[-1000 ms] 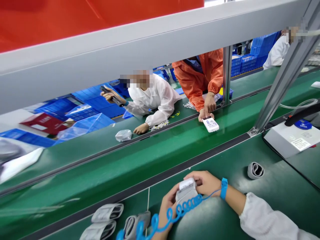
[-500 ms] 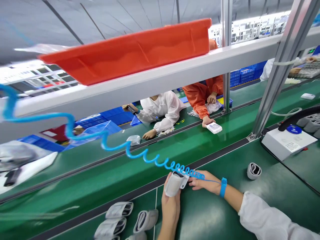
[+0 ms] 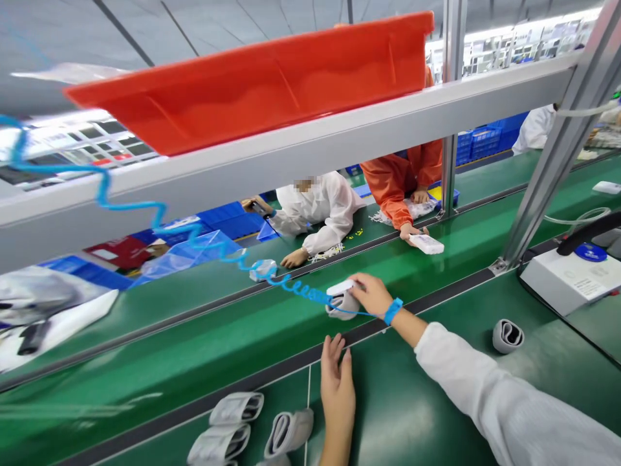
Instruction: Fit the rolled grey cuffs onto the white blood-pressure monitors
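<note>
My right hand (image 3: 373,295) reaches over the green conveyor belt (image 3: 194,349) and grips a wrist blood pressure monitor (image 3: 342,305), a white flat unit with a rolled grey cuff underneath. A blue wrist strap (image 3: 393,311) circles my right wrist, tied to a coiled blue cord (image 3: 213,249) that crosses in front of the belt. My left hand (image 3: 336,375) holds nothing; its fingers are extended near the dark rail at the belt's near edge. Several rolled grey cuffs (image 3: 290,432) lie on the green bench to its left, and another rolled cuff (image 3: 508,336) sits at the right.
A red bin (image 3: 262,84) rests on a white crossbeam (image 3: 272,139) above the belt. Metal posts (image 3: 548,155) stand at the right, near a white box (image 3: 572,275). Across the belt, two co-workers work; an orange-sleeved one holds a white device (image 3: 427,244).
My right hand has carried the monitor forward from my left hand to over the belt. The left hand has let go and opened. The view has shifted slightly.
</note>
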Demonstrator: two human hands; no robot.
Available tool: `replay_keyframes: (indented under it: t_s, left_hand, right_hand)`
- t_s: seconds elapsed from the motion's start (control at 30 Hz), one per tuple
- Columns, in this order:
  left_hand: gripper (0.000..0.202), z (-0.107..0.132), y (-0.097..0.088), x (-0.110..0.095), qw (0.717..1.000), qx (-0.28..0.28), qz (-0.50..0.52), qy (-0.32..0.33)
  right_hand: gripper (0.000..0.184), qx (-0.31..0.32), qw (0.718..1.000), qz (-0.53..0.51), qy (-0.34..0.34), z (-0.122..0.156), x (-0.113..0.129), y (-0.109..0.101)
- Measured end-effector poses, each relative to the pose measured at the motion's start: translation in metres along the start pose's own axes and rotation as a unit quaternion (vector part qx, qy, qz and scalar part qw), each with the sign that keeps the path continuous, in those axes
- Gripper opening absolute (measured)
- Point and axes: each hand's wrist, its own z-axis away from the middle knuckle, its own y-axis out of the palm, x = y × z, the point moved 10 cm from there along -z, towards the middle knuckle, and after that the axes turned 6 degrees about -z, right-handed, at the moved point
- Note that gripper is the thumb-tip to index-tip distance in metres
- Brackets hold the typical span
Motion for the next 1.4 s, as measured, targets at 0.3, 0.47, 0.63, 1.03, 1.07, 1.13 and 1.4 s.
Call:
replay_keyframes:
  t_s: [0.3,0.47,0.63,1.03,1.07,1.13,1.4]
  left_hand:
    - [0.074,0.005,0.004,0.001,0.998,0.024,-0.058,-0.004]
    - [0.066,0.003,0.006,0.000,0.997,0.037,-0.065,0.000]
    - [0.061,0.000,0.010,-0.003,0.997,0.045,-0.065,0.024]
    - [0.056,-0.007,0.022,-0.003,0.992,0.069,-0.098,0.046]
    - [0.056,-0.007,0.022,-0.004,0.991,0.069,-0.103,0.050]
    - [0.054,-0.008,0.023,-0.005,0.989,0.069,-0.115,0.061]
    - [0.049,-0.008,0.029,-0.009,0.983,0.088,-0.134,0.087]
  right_hand:
    - [0.043,-0.006,0.984,0.180,0.000,-0.081,-0.046,-0.020]
    - [0.058,-0.005,0.977,0.215,-0.010,-0.068,-0.046,-0.004]
    - [0.053,-0.024,0.981,0.174,-0.080,-0.028,-0.010,0.010]
    - [0.043,-0.078,0.990,0.104,-0.053,0.115,0.006,-0.022]
    - [0.043,-0.082,0.990,0.104,-0.054,0.126,0.004,-0.025]
    - [0.042,-0.085,0.989,0.108,-0.058,0.148,0.000,-0.031]
    - [0.037,-0.078,0.990,0.105,-0.052,0.193,-0.007,-0.043]
